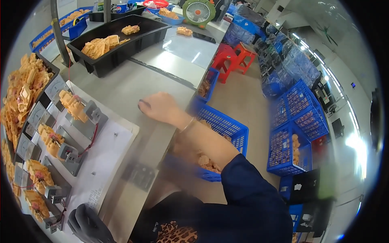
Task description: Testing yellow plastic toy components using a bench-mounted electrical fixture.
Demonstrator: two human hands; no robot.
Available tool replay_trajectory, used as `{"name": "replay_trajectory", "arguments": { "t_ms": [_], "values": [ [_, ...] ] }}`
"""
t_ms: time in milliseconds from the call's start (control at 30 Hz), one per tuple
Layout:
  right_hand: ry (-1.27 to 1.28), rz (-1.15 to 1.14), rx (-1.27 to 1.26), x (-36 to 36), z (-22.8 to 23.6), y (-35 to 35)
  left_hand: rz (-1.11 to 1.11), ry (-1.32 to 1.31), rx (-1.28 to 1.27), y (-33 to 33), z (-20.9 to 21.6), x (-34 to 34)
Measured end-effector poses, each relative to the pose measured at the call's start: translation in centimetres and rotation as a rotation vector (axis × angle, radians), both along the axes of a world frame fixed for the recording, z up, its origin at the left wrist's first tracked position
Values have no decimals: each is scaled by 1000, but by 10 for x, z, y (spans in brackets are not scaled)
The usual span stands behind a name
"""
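My right hand [160,107] is bare, with a band at the wrist, and rests curled on the metal tabletop [133,97]. Something dark shows at its fingertips; the inside of the fist is hidden. At the lower left, my left hand [88,227] wears a dark glove, its fingers loosely apart beside the nearest test fixture [54,220]. Several such fixtures stand in a row on a white board [107,150], each carrying a tan plastic part [73,106] with red wires. Dial meters [39,115] stand behind them.
Tan parts [24,93] are heaped in a tray at the left. A black tray [121,52] holds more at the back, near a green fan [198,12] and a phone [204,37]. Blue crates [227,121] and red stools [244,56] stand right of the table.
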State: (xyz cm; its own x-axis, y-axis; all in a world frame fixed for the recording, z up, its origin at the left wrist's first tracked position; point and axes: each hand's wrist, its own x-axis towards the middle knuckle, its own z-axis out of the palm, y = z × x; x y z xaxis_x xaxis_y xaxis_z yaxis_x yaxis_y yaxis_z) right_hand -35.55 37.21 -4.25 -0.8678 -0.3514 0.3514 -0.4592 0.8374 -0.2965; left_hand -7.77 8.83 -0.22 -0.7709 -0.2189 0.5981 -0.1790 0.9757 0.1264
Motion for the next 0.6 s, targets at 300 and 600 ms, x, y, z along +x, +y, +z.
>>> {"name": "replay_trajectory", "arguments": {
  "t_ms": [300,600],
  "values": [
    [13,49,30,-21,-4,-5,-34,-10,128,-1,-6,3],
    [-11,59,-23,-50,3,-10,-72,4,179,5,-1,7]
  ]
}}
